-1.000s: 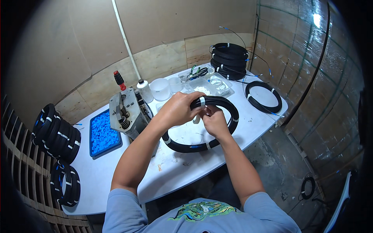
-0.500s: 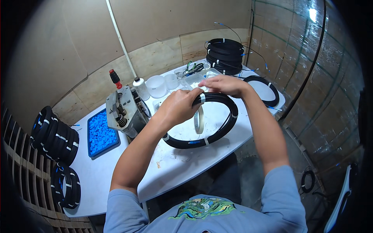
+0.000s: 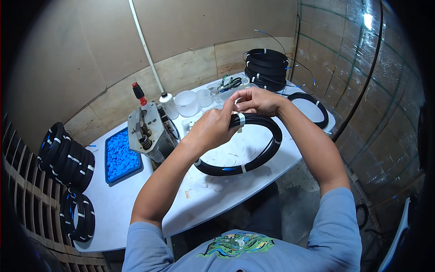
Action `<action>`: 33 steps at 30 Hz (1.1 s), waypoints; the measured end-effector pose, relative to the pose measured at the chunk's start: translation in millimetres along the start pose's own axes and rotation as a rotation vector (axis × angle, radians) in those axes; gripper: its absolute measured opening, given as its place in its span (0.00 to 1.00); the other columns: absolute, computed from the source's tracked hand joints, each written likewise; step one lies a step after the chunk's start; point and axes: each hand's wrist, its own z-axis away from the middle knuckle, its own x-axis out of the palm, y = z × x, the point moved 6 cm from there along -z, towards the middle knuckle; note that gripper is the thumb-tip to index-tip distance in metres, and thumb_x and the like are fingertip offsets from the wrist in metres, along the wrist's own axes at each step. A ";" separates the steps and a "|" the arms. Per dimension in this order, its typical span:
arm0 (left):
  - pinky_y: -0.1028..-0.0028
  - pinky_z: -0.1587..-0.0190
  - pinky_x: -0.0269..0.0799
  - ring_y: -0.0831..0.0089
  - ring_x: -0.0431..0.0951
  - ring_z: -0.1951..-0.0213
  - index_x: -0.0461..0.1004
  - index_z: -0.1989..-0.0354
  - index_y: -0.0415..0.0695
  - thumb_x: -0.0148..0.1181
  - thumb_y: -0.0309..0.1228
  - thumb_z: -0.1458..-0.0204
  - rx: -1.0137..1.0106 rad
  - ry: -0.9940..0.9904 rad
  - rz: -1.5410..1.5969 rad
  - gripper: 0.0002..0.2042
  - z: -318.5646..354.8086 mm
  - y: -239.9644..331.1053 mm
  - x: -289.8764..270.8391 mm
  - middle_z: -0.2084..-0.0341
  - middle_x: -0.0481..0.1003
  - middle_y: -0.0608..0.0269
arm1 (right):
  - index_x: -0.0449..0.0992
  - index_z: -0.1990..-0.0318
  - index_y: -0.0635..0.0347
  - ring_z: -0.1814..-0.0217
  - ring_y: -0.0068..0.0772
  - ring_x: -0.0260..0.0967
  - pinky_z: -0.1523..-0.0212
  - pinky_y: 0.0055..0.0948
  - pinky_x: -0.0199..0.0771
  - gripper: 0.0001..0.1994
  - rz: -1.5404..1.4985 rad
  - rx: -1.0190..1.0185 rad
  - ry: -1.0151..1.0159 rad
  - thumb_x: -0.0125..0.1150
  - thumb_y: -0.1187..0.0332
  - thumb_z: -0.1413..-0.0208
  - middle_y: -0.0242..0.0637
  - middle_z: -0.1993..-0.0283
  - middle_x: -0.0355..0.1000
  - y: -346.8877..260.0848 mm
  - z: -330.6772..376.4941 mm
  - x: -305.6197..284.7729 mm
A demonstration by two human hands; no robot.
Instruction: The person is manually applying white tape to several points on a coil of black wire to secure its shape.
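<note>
Left hand: our left hand (image 3: 213,129) is curled shut around the top of the black cable coil (image 3: 253,154), gripping it just beside the white tape band (image 3: 241,120).
Right hand: our right hand (image 3: 258,100) has thumb and fingertips pinched together above that band; we cannot tell exactly what sits between them, though it looks like the end of the white tape.
Coil: we hold it tilted above the white table (image 3: 136,199), its upper arc in our hands, its lower arc close over the tabletop. More white bands wrap it along the lower part.
Machine: a grey metal device (image 3: 147,131) with a red-tipped handle stands just left of our left forearm.
Tray: a blue tray of small blue parts (image 3: 118,156) lies left of the machine.
Containers: a white bottle (image 3: 168,105) and clear plastic cups (image 3: 186,103) stand behind our hands.
Stack: finished black coils (image 3: 266,68) are piled at the far end of the table, and a single coil (image 3: 312,109) lies flat to the right of our right wrist.
Rack: bundled coils (image 3: 68,156) hang on the wooden rack at our left.
</note>
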 end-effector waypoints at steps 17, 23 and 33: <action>0.56 0.66 0.75 0.44 0.80 0.67 0.60 0.59 0.39 0.70 0.30 0.52 0.004 0.095 0.088 0.21 4.3 -12.2 -4.6 0.73 0.78 0.43 | 0.59 0.37 0.59 0.65 0.22 0.72 0.62 0.24 0.74 0.29 0.343 -0.530 0.366 0.63 0.78 0.44 0.35 0.68 0.73 -92.0 51.3 40.4; 0.54 0.67 0.74 0.43 0.80 0.68 0.60 0.58 0.40 0.67 0.35 0.49 -0.020 0.079 0.086 0.21 4.6 -15.1 -7.0 0.74 0.78 0.42 | 0.57 0.35 0.59 0.60 0.24 0.73 0.56 0.28 0.78 0.28 0.419 -0.492 0.453 0.60 0.77 0.43 0.39 0.61 0.75 -92.3 45.6 28.2; 0.58 0.65 0.76 0.46 0.81 0.66 0.62 0.59 0.39 0.70 0.31 0.52 0.023 0.078 0.099 0.21 7.8 -1.4 -4.1 0.71 0.79 0.44 | 0.55 0.40 0.64 0.66 0.30 0.74 0.63 0.30 0.79 0.28 0.051 -0.271 0.465 0.63 0.75 0.44 0.45 0.62 0.75 -64.3 3.9 -9.1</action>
